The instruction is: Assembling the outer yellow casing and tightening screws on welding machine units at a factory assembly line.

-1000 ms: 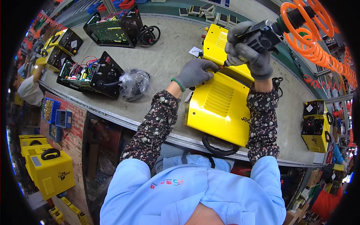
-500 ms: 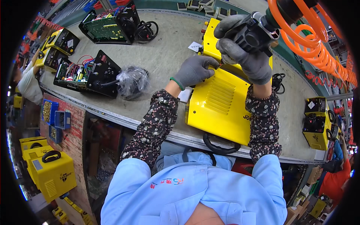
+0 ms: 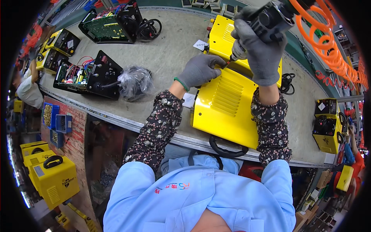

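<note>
While the gloved fingers [image 3: 258,46] of the right hand [image 3: 259,54] are clamped round the black power screwdriver [image 3: 270,20], its bit slants down and to the left toward the top face of the yellow metal casing [image 3: 228,100], meeting it just beside the left hand [image 3: 199,69]. The left hand's fingers [image 3: 215,62] are curled together near the bit tip, pressing on the casing; whether they pinch a screw I cannot tell.

With fingertips that close to the bit, a slip off the screw head could, I judge, catch the glove or scar the yellow paint. A tilted driver could also cross-thread the screw, and the orange coiled air hose [image 3: 328,46] trailing from the tool could tug it off line.

Lying flat on the grey worktop [image 3: 162,62], the casing has its long axis running from the near edge away toward the far side, leaning slightly right. Its black carry handle [image 3: 228,149] overhangs the near edge toward the person, and the louvred vents face up. Further left lie an open black unit with wiring [image 3: 87,75] and a bagged cable bundle [image 3: 135,81].
</note>
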Motion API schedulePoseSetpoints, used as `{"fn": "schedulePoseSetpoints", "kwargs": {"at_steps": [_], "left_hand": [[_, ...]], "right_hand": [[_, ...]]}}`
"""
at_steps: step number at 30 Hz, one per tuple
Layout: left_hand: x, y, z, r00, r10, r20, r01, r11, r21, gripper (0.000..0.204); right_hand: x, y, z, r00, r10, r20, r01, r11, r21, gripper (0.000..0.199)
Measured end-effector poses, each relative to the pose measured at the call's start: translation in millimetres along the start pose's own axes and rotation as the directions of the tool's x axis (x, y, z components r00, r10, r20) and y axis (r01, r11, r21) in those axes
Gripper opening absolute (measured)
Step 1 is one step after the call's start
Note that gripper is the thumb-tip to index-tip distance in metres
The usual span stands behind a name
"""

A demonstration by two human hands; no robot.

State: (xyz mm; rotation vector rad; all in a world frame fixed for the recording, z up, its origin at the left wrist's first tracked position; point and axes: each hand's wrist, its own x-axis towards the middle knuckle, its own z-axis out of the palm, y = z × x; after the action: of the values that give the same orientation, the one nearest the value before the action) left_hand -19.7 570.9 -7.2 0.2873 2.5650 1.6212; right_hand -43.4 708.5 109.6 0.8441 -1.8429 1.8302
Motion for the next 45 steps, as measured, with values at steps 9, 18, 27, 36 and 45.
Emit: {"fn": "schedulePoseSetpoints", "kwargs": {"at_steps": [9,18,27,36,45], "left_hand": [[0.8,6.4,-2.5,0.999,-0.022,0.032,0.021,0.999,0.037,0.033],[10.6,-4.1,3.0,0.998,-0.043,-0.036,0.044,0.999,0.017,0.027],[12.1,-18.7,11.2,0.993,0.038,-0.11,-0.048,0.995,-0.084,0.022],[-36.1,-34.5,-11.4,0.971,-0.238,-0.009,0.107,0.47,-0.876,0.024],[-64.8,-21.9,-3.9,0.996,-0.07,0.046,0.083,0.899,-0.429,0.039]], "right_hand": [[9.9,26.2,-0.9,0.983,-0.109,-0.147,0.078,0.977,-0.197,0.021],[11.2,12.1,4.2,0.994,-0.029,-0.109,0.024,0.999,-0.044,0.019],[8.0,-18.5,3.0,0.99,-0.04,-0.134,0.063,0.983,0.173,0.018],[-10.9,-19.9,14.4,0.997,0.064,0.05,-0.074,0.972,0.223,0.024],[-12.1,-9.6,20.1,0.994,0.088,0.065,-0.095,0.989,0.111,0.027]]}}
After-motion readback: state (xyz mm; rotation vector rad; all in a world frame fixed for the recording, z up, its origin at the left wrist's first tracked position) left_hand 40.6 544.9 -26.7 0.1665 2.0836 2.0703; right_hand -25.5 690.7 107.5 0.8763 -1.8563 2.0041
